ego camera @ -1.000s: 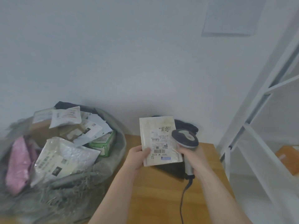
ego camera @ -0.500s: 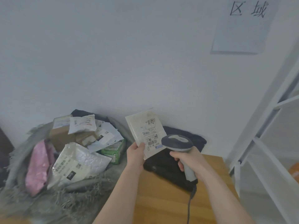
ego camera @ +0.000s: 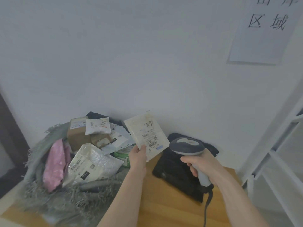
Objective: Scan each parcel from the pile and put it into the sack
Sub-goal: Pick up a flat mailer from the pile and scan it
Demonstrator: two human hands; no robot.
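Above the desk (ego camera: 164, 208) | my left hand (ego camera: 137, 157) pinches the labelled parcel (ego camera: 146, 134) upright, tilted left | my right hand (ego camera: 200, 163) grips the barcode scanner (ego camera: 186, 147) beside it, just apart.

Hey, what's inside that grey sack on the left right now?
The grey sack holds a pink parcel, a white bubble mailer, a brown box, a green box and several white envelopes. Anything beneath that top layer is covered.
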